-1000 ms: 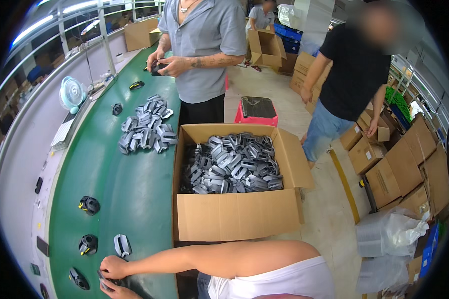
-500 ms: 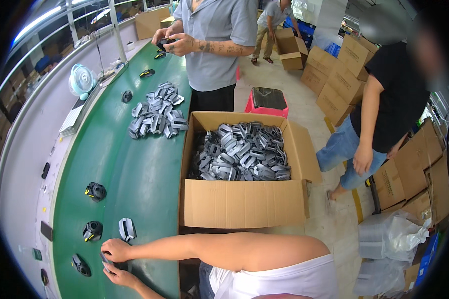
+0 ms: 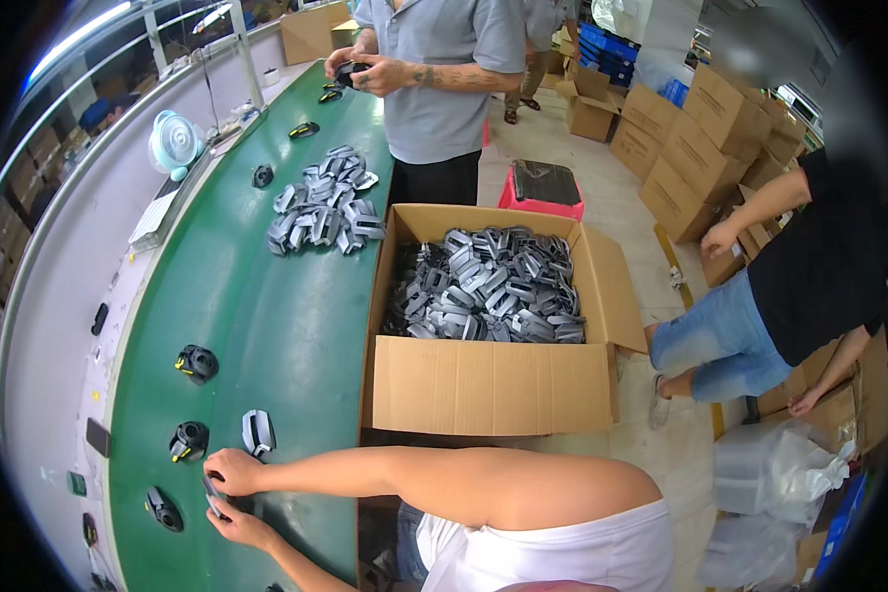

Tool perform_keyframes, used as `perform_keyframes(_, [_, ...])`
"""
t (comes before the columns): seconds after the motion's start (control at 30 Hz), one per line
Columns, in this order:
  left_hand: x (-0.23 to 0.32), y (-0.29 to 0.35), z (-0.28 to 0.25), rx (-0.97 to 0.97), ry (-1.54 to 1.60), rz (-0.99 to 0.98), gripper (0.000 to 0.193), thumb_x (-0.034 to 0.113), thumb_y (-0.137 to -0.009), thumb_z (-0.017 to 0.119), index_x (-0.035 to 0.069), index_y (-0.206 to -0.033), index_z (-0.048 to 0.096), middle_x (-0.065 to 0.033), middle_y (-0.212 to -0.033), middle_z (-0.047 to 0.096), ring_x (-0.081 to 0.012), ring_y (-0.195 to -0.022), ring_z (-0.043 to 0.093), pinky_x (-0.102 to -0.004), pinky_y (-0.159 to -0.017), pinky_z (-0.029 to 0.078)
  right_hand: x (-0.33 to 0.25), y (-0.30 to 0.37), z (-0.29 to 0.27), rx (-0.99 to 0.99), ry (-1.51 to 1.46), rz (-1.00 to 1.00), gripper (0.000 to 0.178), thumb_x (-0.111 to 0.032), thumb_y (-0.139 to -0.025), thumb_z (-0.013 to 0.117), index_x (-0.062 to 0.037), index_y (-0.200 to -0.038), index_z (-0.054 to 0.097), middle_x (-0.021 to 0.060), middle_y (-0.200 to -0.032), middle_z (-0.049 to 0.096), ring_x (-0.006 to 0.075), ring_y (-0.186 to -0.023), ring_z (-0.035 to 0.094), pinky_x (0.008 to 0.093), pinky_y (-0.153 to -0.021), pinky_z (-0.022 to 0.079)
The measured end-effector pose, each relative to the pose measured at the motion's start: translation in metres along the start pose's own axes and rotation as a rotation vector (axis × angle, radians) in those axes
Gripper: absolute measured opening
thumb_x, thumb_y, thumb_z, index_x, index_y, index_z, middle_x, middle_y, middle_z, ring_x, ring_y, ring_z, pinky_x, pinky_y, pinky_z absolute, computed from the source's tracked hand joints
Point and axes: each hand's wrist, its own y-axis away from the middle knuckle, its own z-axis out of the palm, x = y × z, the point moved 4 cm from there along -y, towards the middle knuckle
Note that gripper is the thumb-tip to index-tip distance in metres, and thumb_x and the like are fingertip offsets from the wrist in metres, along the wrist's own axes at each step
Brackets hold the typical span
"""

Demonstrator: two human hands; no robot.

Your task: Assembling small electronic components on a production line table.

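My right hand point(image 3: 235, 473) reaches across the green table from the right, its fingers closed. Just below it, my left hand point(image 3: 239, 525) has its thumb and fingers pinched. Between them they hold a small grey plastic part point(image 3: 212, 491), mostly covered by the fingers. A grey and silver plastic shell point(image 3: 258, 432) lies just beyond my right hand. To the left of my hands rest a black rounded device with yellow bits point(image 3: 188, 441) and a slimmer black-grey device point(image 3: 164, 509).
A green work table point(image 3: 306, 326) runs away from me, bearing a pile of grey shells point(image 3: 326, 202). At its right stands an open carton point(image 3: 493, 385) full of similar shells. A co-worker in a grey shirt point(image 3: 429, 109) handles a black item; another person point(image 3: 809, 286) is at right.
The view has shifted slightly, so the table and carton sit higher. Both hands still hold the grey part. The person in black has moved, with one arm now stretched toward the boxes.
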Motion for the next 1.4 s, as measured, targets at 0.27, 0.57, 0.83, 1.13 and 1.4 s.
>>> perform_keyframes(0.27, [0.013, 0.003, 0.002, -0.054, -0.106, 0.097, 0.031, 0.023, -0.086, 0.057, -0.004, -0.098, 0.049, -0.0095, -0.084, 0.053, -0.0156, -0.072, 0.05, -0.0274, -0.063, 0.044, 0.003, 0.0, 0.002, 0.022, 0.011, -0.034, 0.014, -0.014, -0.071, 0.055, -0.0007, -0.074, 0.058, 0.0172, -0.073, 0.059, 0.0365, -0.072, 0.057, 0.0448, -0.063, 0.045])
perform_keyframes(0.57, [-0.014, -0.005, -0.003, -0.076, -0.129, 0.081, 0.027, 0.014, -0.083, 0.056, -0.005, -0.101, 0.047, -0.0107, -0.086, 0.052, -0.0182, -0.075, 0.05, -0.0294, -0.066, 0.043, 0.0, 0.001, 0.0, 0.06, 0.014, -0.027, 0.014, -0.014, -0.07, 0.056, -0.0006, -0.07, 0.055, 0.0183, -0.07, 0.058, 0.0381, -0.07, 0.057, 0.0469, -0.062, 0.044])
perform_keyframes(0.83, [-0.004, 0.002, -0.005, 0.099, -0.074, 0.041, 0.026, 0.013, -0.084, 0.051, -0.004, -0.103, 0.048, -0.0118, -0.087, 0.052, -0.0205, -0.075, 0.051, -0.031, -0.065, 0.043, -0.001, 0.003, 0.001, 0.017, 0.032, -0.006, 0.015, -0.015, -0.071, 0.054, -0.0003, -0.07, 0.053, 0.02, -0.07, 0.057, 0.0398, -0.071, 0.056, 0.0488, -0.062, 0.043])
perform_keyframes(1.13, [-0.011, -0.005, -0.007, 0.052, -0.229, 0.073, 0.026, 0.012, -0.083, 0.052, -0.003, -0.103, 0.048, -0.0113, -0.087, 0.052, -0.0206, -0.074, 0.05, -0.0325, -0.067, 0.042, 0.004, -0.001, 0.006, 0.046, 0.027, 0.017, 0.013, -0.012, -0.071, 0.054, -0.0007, -0.077, 0.053, 0.0198, -0.074, 0.057, 0.0401, -0.076, 0.055, 0.0487, -0.065, 0.042])
perform_keyframes(1.4, [-0.015, -0.004, -0.008, 0.103, -0.139, 0.051, 0.026, 0.012, -0.084, 0.051, -0.003, -0.105, 0.047, -0.0124, -0.089, 0.053, -0.0201, -0.076, 0.051, -0.0312, -0.066, 0.043, -0.001, -0.001, 0.0, 0.045, -0.001, -0.02, 0.012, -0.011, -0.066, 0.057, 0.0004, -0.071, 0.057, 0.0169, -0.066, 0.058, 0.0351, -0.064, 0.057, 0.0431, -0.057, 0.043])
